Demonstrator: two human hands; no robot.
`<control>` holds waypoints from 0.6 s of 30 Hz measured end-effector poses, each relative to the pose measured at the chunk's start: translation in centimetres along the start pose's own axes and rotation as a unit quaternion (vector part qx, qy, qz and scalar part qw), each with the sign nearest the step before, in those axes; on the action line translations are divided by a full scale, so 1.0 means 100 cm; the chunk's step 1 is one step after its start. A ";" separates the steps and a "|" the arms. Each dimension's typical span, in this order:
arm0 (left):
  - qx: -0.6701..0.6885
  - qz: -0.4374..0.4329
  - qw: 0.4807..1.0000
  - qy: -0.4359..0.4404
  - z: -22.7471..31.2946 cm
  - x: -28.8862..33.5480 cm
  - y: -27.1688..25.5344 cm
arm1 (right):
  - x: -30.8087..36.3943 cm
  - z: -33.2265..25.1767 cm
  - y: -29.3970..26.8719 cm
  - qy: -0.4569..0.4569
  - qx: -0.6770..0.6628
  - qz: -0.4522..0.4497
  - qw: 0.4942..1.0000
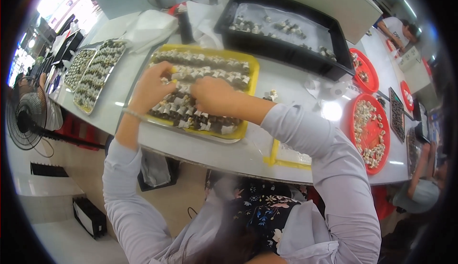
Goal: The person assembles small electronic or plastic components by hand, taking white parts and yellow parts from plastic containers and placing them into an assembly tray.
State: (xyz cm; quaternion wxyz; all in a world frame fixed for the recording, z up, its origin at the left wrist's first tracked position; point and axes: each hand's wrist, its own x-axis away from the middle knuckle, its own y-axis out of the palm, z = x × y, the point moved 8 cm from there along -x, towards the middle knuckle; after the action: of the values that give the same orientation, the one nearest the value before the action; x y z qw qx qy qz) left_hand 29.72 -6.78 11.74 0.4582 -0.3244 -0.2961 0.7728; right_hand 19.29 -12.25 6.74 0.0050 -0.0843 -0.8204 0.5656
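Note:
A yellow tray (253,80) in front of me holds rows of small dark pieces (217,56) with white wraps or tops; their exact kind is too small to tell. My left hand (151,88) is over the tray's left part, thumb and fingers apart and curved above the rows. Yellow shows at its fingertips. Close by, my right hand (213,96) is closed over the middle rows, knuckles up. Its fingertips, and whatever they may hold, are hidden behind the hand. Similar small pieces (272,94) lie on the table right of the tray.
A black bin (344,67) with scattered pieces stands behind the tray. Round red trays (353,121) of small pale pieces are at right. Two filled trays (98,75) lie at left, near a fan (26,116). Another yellow-edged tray (286,161) sits by the table edge. Other people work at right.

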 end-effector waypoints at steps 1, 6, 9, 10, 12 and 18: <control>-0.016 -0.010 0.999 -0.032 0.005 0.002 -0.001 | -0.001 0.002 0.000 0.007 0.004 0.000 1.000; 0.060 -0.013 0.996 0.058 0.044 -0.018 0.025 | 0.017 -0.001 -0.022 -0.019 -0.157 -0.002 0.987; 0.073 -0.026 0.992 0.095 0.063 -0.044 0.046 | 0.055 0.014 -0.051 0.000 -0.197 0.033 0.980; 0.071 -0.063 0.987 0.130 0.077 -0.054 0.061 | 0.072 0.025 -0.065 0.007 -0.178 0.058 0.982; 0.038 -0.112 0.974 0.195 0.105 -0.060 0.080 | 0.104 0.046 -0.090 0.048 -0.147 0.071 0.985; -0.159 -0.237 0.912 0.295 0.139 -0.091 0.196 | 0.149 0.148 -0.087 0.187 -0.027 0.072 0.979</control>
State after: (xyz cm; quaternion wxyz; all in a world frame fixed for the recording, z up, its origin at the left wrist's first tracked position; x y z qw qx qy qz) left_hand 12.27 -25.14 7.59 0.6364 -0.5268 -0.3346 0.4534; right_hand 1.92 -26.80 8.16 0.1156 -0.2479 -0.8116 0.5163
